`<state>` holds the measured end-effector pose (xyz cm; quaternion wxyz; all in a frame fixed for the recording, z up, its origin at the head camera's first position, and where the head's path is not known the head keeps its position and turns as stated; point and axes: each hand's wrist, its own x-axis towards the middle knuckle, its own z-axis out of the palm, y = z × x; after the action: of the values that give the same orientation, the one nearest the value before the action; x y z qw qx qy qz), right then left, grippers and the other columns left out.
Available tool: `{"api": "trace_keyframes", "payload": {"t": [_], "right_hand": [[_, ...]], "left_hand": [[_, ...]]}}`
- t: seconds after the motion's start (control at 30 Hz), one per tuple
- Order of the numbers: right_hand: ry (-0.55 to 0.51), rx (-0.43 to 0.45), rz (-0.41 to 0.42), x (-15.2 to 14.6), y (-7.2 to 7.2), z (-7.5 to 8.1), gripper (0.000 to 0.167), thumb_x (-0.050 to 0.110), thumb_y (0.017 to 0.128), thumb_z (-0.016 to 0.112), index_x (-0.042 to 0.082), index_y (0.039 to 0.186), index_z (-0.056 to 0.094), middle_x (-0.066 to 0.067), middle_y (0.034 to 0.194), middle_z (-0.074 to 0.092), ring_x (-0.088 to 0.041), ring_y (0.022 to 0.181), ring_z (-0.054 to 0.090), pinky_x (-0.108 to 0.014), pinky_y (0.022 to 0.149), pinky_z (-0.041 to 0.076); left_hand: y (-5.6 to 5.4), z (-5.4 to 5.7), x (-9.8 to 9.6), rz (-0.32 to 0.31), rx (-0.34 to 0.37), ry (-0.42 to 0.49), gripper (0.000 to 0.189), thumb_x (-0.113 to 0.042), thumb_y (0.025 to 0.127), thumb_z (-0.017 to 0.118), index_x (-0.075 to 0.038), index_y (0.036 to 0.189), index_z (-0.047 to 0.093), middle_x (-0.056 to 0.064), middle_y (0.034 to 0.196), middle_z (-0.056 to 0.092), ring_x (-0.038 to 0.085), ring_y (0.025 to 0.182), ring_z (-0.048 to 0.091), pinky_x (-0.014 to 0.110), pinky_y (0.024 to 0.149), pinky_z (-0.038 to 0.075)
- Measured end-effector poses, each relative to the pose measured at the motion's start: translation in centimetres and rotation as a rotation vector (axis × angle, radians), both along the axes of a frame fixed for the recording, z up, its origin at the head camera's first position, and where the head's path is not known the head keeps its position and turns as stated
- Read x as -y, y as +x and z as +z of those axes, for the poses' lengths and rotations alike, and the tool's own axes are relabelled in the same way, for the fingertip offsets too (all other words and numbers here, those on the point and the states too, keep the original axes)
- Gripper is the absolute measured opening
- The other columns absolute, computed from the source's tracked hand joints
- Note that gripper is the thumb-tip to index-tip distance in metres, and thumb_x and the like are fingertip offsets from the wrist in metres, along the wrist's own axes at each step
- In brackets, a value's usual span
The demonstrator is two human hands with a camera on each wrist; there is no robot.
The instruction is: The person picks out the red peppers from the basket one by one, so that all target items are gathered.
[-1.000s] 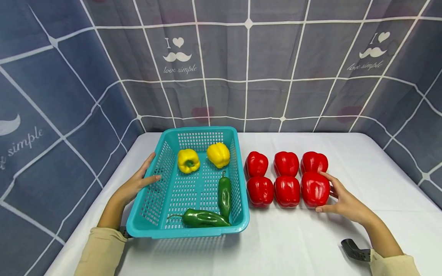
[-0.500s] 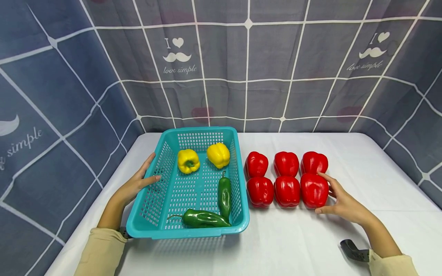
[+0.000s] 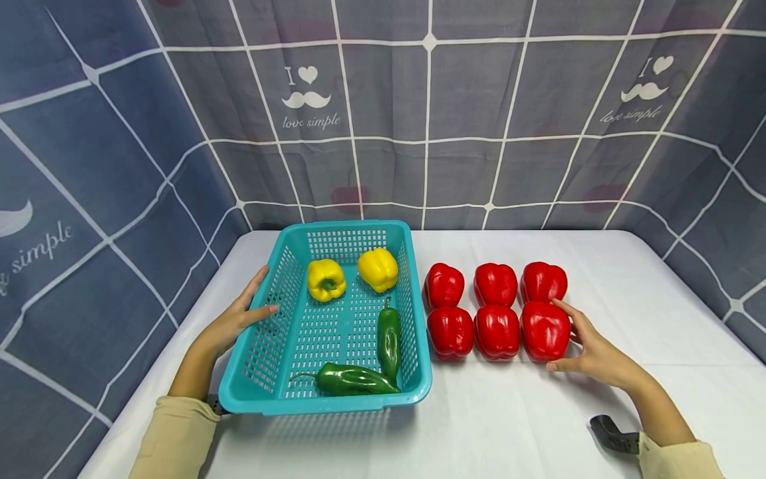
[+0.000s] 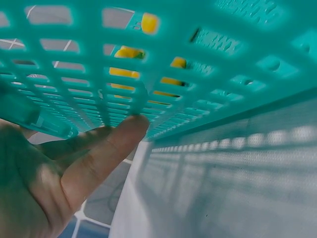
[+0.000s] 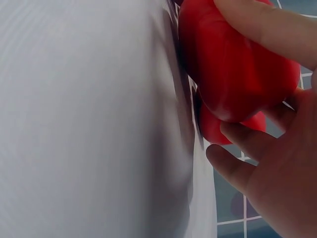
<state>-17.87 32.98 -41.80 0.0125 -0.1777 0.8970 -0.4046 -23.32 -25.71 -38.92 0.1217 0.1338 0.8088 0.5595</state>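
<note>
In the head view my left hand [image 3: 230, 319] holds the left wall of a teal plastic basket [image 3: 326, 403], its thumb over the rim. The left wrist view shows fingers [image 4: 106, 158] against the outside of the perforated wall. Inside the basket are two yellow bell peppers [image 3: 378, 270] and two long green peppers [image 3: 354, 380]. On the right, my right hand [image 3: 598, 349] grips the front-right red bell pepper [image 3: 545, 331] from its right side. The right wrist view has the thumb [image 5: 270, 27] across this red bell pepper [image 5: 233, 64], with fingers on its other side.
Several more red bell peppers [image 3: 497, 332] stand in two rows right of the basket. White cloth [image 3: 479, 419] covers the table. Grey-blue checked curtains [image 3: 389, 100] rise along the back and sides. A black strap device [image 3: 613, 436] is on the right wrist.
The front-right red bell pepper has shifted slightly toward the front, and my right hand has moved a little left with it. My left hand and the basket look the same.
</note>
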Motion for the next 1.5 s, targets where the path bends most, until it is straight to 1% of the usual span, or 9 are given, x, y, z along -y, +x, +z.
{"api": "trace_keyframes", "payload": {"t": [0.07, 0.17, 0.37, 0.6, 0.73, 0.93, 1.17, 1.4, 1.5], "right_hand": [[-0.009, 0.019, -0.002, -0.07, -0.02, 0.02, 0.110, 0.008, 0.065, 0.079, 0.009, 0.146, 0.006, -0.026, 0.139, 0.018, -0.049, 0.117, 0.027, -0.070, 0.084, 0.028], [-0.010, 0.040, -0.007, -0.20, -0.04, 0.04, 0.111, 0.008, 0.065, 0.079, 0.009, 0.146, 0.004, -0.028, 0.138, 0.017, -0.051, 0.118, 0.026, -0.071, 0.084, 0.029], [0.052, 0.025, -0.020, -0.31, -0.07, -0.01, 0.111, 0.012, 0.065, 0.080, 0.008, 0.146, 0.004, -0.026, 0.136, 0.022, -0.044, 0.115, 0.032, -0.061, 0.085, 0.041], [0.023, 0.042, -0.018, -0.33, -0.11, 0.15, 0.112, 0.011, 0.065, 0.080, 0.007, 0.146, 0.003, -0.028, 0.135, 0.021, -0.047, 0.116, 0.030, -0.069, 0.086, 0.032], [0.021, 0.056, -0.021, -0.32, -0.14, 0.29, 0.113, 0.011, 0.064, 0.080, 0.008, 0.146, 0.002, -0.029, 0.135, 0.019, -0.048, 0.118, 0.027, -0.070, 0.086, 0.030], [0.030, 0.051, -0.022, -0.41, -0.13, 0.23, 0.113, 0.011, 0.064, 0.080, 0.008, 0.146, 0.002, -0.029, 0.134, 0.020, -0.046, 0.117, 0.027, -0.070, 0.085, 0.031], [0.041, 0.035, -0.023, -0.48, -0.04, 0.12, 0.113, 0.011, 0.064, 0.080, 0.007, 0.146, 0.003, -0.029, 0.133, 0.021, -0.045, 0.115, 0.029, -0.069, 0.083, 0.033], [0.051, 0.034, -0.022, -0.46, 0.09, 0.09, 0.113, 0.012, 0.064, 0.080, 0.006, 0.146, 0.004, -0.028, 0.131, 0.023, -0.042, 0.111, 0.031, -0.068, 0.083, 0.035], [0.051, 0.036, -0.023, -0.48, 0.14, 0.17, 0.112, 0.012, 0.063, 0.080, 0.005, 0.145, 0.004, -0.029, 0.131, 0.023, -0.044, 0.112, 0.031, -0.068, 0.083, 0.035]], "left_hand": [[0.02, 0.05, 0.00, -0.001, -0.003, -0.002, 0.083, -0.018, 0.092, 0.050, -0.024, 0.146, -0.012, 0.010, 0.152, -0.017, 0.044, 0.135, 0.009, 0.037, 0.086, 0.046], [0.06, 0.13, -0.03, -0.002, -0.003, 0.001, 0.083, -0.018, 0.092, 0.050, -0.024, 0.146, -0.012, 0.010, 0.152, -0.018, 0.044, 0.134, 0.009, 0.036, 0.085, 0.046], [0.17, 0.22, -0.06, 0.001, -0.002, 0.006, 0.083, -0.019, 0.092, 0.051, -0.024, 0.146, -0.012, 0.009, 0.152, -0.017, 0.043, 0.135, 0.009, 0.037, 0.086, 0.046], [0.14, 0.13, -0.01, -0.007, -0.008, 0.015, 0.084, -0.019, 0.092, 0.051, -0.024, 0.146, -0.012, 0.011, 0.152, -0.017, 0.045, 0.134, 0.010, 0.032, 0.084, 0.047], [0.11, 0.11, 0.06, -0.010, -0.018, 0.012, 0.083, -0.019, 0.092, 0.051, -0.024, 0.146, -0.012, 0.010, 0.152, -0.017, 0.044, 0.135, 0.007, 0.035, 0.086, 0.046], [0.13, 0.16, 0.02, -0.007, -0.018, 0.004, 0.083, -0.019, 0.092, 0.051, -0.024, 0.146, -0.012, 0.009, 0.152, -0.017, 0.043, 0.136, 0.005, 0.040, 0.089, 0.044], [0.27, 0.42, -0.19, -0.006, -0.020, 0.005, 0.084, -0.018, 0.092, 0.050, -0.025, 0.146, -0.013, 0.010, 0.152, -0.017, 0.046, 0.135, 0.006, 0.045, 0.089, 0.044], [0.37, 0.41, -0.20, -0.007, -0.010, 0.014, 0.084, -0.017, 0.092, 0.050, -0.024, 0.146, -0.013, 0.010, 0.152, -0.018, 0.046, 0.135, 0.008, 0.042, 0.087, 0.045], [0.31, 0.40, -0.21, -0.008, -0.011, 0.016, 0.084, -0.017, 0.092, 0.050, -0.023, 0.146, -0.013, 0.011, 0.152, -0.017, 0.046, 0.134, 0.009, 0.042, 0.086, 0.046]]}}
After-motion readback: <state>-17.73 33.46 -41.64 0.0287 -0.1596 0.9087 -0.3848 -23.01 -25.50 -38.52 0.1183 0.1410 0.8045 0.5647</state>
